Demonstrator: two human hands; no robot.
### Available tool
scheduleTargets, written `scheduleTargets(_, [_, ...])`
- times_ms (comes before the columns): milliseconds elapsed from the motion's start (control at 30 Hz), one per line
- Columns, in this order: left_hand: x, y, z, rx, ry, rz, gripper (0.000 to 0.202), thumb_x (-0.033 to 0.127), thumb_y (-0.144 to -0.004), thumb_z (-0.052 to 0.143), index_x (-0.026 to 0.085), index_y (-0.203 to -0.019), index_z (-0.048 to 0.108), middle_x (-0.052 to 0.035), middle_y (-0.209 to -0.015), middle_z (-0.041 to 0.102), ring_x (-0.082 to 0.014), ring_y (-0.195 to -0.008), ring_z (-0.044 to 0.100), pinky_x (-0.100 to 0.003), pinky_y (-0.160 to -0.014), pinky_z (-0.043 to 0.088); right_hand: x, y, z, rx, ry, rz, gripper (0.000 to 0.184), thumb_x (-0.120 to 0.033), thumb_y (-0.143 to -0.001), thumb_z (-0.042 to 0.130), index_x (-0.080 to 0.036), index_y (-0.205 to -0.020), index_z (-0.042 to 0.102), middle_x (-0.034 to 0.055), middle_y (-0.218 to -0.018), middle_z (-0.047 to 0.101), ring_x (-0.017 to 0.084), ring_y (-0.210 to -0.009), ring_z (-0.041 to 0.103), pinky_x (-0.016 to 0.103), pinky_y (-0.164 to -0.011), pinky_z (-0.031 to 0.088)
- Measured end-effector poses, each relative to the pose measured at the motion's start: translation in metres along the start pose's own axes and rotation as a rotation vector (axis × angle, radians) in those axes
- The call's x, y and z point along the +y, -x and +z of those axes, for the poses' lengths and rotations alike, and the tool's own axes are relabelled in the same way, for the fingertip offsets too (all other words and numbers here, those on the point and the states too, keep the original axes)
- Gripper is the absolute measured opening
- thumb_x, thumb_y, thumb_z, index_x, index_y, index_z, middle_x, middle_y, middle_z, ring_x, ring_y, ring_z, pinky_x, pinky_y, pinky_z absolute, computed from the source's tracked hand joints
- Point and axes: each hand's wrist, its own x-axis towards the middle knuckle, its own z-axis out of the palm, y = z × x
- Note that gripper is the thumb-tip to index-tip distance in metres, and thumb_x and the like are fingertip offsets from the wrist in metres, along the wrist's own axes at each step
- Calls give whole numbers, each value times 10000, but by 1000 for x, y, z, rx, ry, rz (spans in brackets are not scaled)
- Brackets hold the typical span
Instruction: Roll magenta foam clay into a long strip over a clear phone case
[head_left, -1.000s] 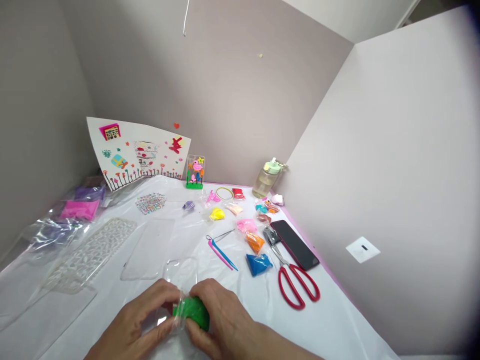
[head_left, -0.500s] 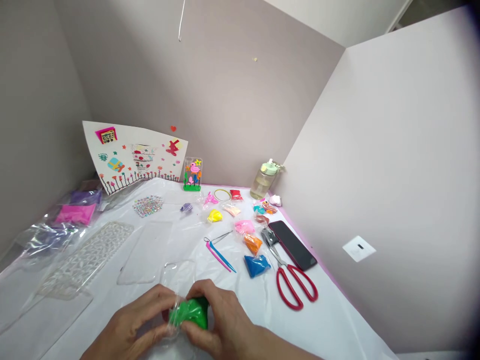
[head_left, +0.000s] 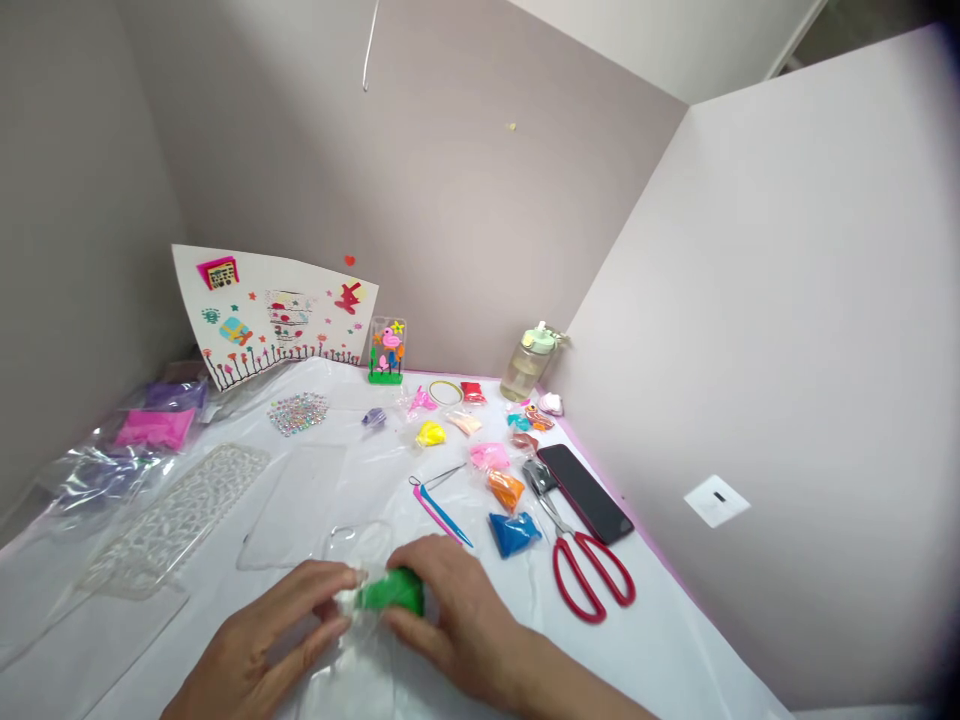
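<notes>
Green lump (head_left: 397, 591), scissors (head_left: 568, 535) well apart

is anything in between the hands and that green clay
Only clear plastic, seen at the clay's left end by the left hand's fingertips. The right hand is around the green clay; blur hides whether plastic lies under its fingers too. Nothing else visible stands between.

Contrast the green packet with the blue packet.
The right hand grips the green packet; the blue packet lies untouched on the cloth.
The green packet is nearer the person; the blue packet is farther off, beside the scissors.
The green packet looks blurred, the blue packet sharper.
Both are strongly coloured.
</notes>
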Motion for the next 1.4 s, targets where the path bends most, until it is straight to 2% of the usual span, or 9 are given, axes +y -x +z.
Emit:
scheduleTargets(167, [-5,0,-4,-39,24,-120,317,522,-908,594,370,-1181,646,-2,-1127,704,-197,-1029,680,-199,-850,566,40,-14,-26,243,256,230,218,-286,-950,571,-187,-1144,573,81,-1044,681,211,-909,635,324,-794,497])
scheduleTargets(300, [9,1,-3,-7,65,-118,270,540,-933,541,371,-1119,642,14,-1040,690,-173,-978,659,-178,-829,539,63,-18,-39,189,431,305,154,-259,-929,592,-155,-1039,624,116,-997,676,263,-906,614,368,-785,457])
scheduleTargets(467, [21,2,-3,-17,96,-114,278,562,-933,526,364,-1083,650,16,-941,664,-172,-898,651,-188,-795,516,55,-21,-62,70,598,338,153,-240,-947,593,-158,-1048,674,142,-1060,699,305,-990,632,400,-834,425])
scheduleTargets(633, [20,1,-3,-100,135,-111,278,550,-960,484,367,-1111,629,8,-1013,646,-169,-898,646,-198,-808,518,56,-52,-93,-5,649,371,180,-256,-992,548,-166,-969,702,99,-1000,712,253,-987,652,402,-895,450])
scheduleTargets(800, [23,1,2,-67,179,-103,267,545,-958,487,360,-1080,636,11,-970,631,-165,-862,637,-200,-786,522,92,-96,-85,-8,608,473,279,-330,-969,619,-156,-1187,622,79,-1174,653,234,-1063,639,455,-922,528])
scheduleTargets(1033, [18,1,-2,-114,158,-107,263,523,-974,463,367,-1112,622,7,-1012,637,-175,-894,634,-215,-804,523,132,-128,-63,96,444,578,310,-328,-969,624,-159,-1226,601,90,-1222,628,233,-1046,645,446,-890,556])
scheduleTargets(1167, [17,2,-3,-102,126,-100,266,517,-979,448,373,-1125,618,8,-1061,652,-191,-950,641,-245,-863,502,111,-120,-62,179,282,469,324,-268,-952,632,-164,-1249,561,89,-1229,601,222,-1015,639,431,-877,555])
scheduleTargets(1300, [20,2,-3,-25,188,-153,262,535,-949,512,372,-1134,600,14,-1163,643,-216,-1132,600,-270,-972,457,51,-82,-50,171,64,277,459,-185,-905,627,-226,-1319,433,71,-1236,560,153,-894,641,327,-820,572])
scheduleTargets(1400, [23,0,-7,53,288,-229,333,580,-934,518,349,-1169,570,2,-1196,634,-222,-1145,602,-289,-1004,438,4,-44,-35,116,-59,148,440,-164,-886,650,-276,-1266,460,26,-1177,567,133,-895,631,300,-867,555])
